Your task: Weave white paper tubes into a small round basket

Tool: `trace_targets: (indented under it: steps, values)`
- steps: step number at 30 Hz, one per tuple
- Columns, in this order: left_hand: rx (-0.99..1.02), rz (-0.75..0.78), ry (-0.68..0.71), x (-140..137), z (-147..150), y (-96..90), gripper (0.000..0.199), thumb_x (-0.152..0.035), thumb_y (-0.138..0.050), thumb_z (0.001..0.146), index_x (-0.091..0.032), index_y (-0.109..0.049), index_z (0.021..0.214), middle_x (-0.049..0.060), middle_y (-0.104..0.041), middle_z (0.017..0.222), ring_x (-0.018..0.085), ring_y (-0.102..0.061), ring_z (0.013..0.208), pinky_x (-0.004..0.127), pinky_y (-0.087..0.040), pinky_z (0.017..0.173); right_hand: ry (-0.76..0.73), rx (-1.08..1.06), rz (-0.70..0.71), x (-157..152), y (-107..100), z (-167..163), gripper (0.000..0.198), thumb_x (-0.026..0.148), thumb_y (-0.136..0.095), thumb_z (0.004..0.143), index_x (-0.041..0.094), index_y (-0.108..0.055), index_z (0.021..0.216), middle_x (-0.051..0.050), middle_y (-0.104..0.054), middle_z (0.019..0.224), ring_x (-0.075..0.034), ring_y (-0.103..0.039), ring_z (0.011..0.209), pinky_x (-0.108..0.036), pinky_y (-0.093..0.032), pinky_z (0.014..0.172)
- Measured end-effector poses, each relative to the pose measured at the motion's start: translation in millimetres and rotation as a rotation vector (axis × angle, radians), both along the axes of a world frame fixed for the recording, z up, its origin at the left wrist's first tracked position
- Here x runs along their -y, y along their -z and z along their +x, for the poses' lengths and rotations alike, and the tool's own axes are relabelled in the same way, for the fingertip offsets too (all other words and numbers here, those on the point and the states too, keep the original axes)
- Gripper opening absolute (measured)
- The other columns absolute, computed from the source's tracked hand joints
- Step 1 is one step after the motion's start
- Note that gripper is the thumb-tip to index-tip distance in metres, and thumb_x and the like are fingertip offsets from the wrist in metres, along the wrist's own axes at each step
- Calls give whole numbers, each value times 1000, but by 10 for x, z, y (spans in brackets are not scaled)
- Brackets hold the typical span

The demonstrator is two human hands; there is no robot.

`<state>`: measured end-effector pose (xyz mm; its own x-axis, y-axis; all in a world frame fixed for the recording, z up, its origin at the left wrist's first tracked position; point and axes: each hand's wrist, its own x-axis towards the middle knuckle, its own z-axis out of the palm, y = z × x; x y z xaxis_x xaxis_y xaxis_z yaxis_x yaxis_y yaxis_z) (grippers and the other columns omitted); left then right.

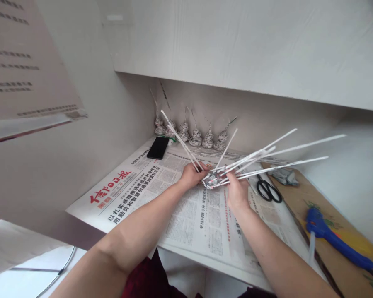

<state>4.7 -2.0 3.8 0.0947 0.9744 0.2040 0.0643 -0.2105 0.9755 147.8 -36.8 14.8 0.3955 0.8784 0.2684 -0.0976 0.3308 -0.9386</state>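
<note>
Between my two hands, just above the newspaper, is a small piece of paper weaving [211, 180] made of rolled newspaper strips. Long whitish paper rods [267, 154] fan out of it, some up to the left and more to the right. My left hand [194, 174] is closed on the left side of the weaving, with the fingers curled at its edge. On the other side, my right hand [237, 189] pinches the weaving where several rods come out. The fingertips of both hands are partly hidden by the rods.
Newspaper sheets [130, 194] cover the table. Black-handled scissors [269, 190] lie right of my hands, and a blue glue gun [335, 240] rests on cardboard [294, 198]. A black phone [158, 148] lies at the back left. Several woven gourd shapes [195, 135] stand along the wall.
</note>
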Motion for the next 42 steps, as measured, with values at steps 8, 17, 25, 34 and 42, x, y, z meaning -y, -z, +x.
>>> trace_targets:
  steps: [8, 17, 25, 34, 42]
  values:
    - [64, -42, 24, -9, -29, -28, 15, -22, -69, 65, -12, -65, 76, -4, -58, 53, 6, -47, 42, 19, -39, 45, -33, 610, -13, 44, 41, 83, 28, 40, -63, 76, 19, -68, 93, -6, -72, 84, -21, -66, 73, -32, -51, 71]
    - [221, -122, 105, -72, -58, 28, 27, -28, -72, 63, -10, -73, 84, 1, -64, 58, 5, -43, 41, 19, -34, 41, -38, 802, 20, 39, 6, 121, 34, 50, -58, 81, 20, -68, 94, -8, -71, 92, -22, -66, 83, -33, -50, 76]
    - [297, -143, -25, -102, -69, 8, 24, -26, -76, 59, -10, -71, 76, 0, -62, 56, 6, -47, 44, 19, -36, 42, 35, 837, 202, 157, -111, 52, 37, 43, -62, 79, 19, -60, 107, -13, -60, 119, -21, -63, 90, -30, -52, 67]
    - [275, -103, -39, -81, -54, -13, 24, -26, -78, 55, -11, -69, 73, 0, -65, 58, 8, -52, 47, 20, -41, 46, -334, 450, -248, 64, 53, 0, 45, 53, -63, 74, 20, -58, 103, -6, -69, 92, -19, -67, 67, -30, -55, 56]
    - [197, -18, -29, -35, -37, -20, 18, -23, -76, 57, -12, -69, 70, 4, -70, 68, 13, -61, 60, 24, -47, 58, -312, 414, -252, 47, 140, -74, 32, 36, -62, 73, 18, -62, 100, -2, -67, 76, -16, -63, 61, -30, -56, 55]
